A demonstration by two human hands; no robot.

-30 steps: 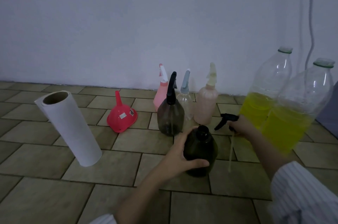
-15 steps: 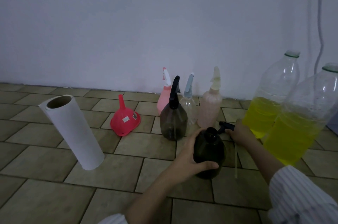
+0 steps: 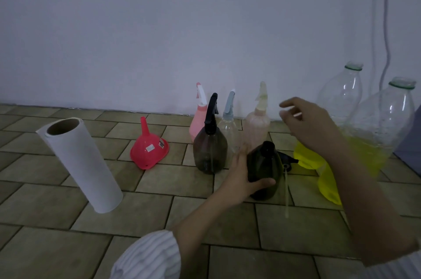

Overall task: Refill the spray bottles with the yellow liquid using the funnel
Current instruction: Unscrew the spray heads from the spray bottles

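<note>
A tiled floor (image 3: 68, 199) meets a plain pale wall. The landmark is the open dark spray bottle (image 3: 264, 171), standing upright near the middle with its neck uncovered.

To its right stand two large clear bottles: a nearer one (image 3: 376, 137) and a farther one (image 3: 341, 96), each partly filled with yellow liquid. Well to its left stands a white paper roll (image 3: 82, 165). Behind it, near the wall, four spray bottles keep their trigger heads on: a second dark one (image 3: 209, 149), a pink one (image 3: 198, 119), a clear one (image 3: 230, 128) and a pale one (image 3: 258, 126). To its left, beyond the second dark bottle, the red funnel (image 3: 149, 146) rests mouth-down, spout up. Just beside it on the right lies its removed black trigger head (image 3: 286, 160), dip tube trailing on the tiles.

The left hand (image 3: 241, 178) curls around the open bottle's side. The right hand (image 3: 305, 124) hovers above and to its right, fingers loosely spread, holding nothing.

Judging by this, one bottle is opened; the funnel is unplaced, nothing poured, and four bottles remain capped.
</note>
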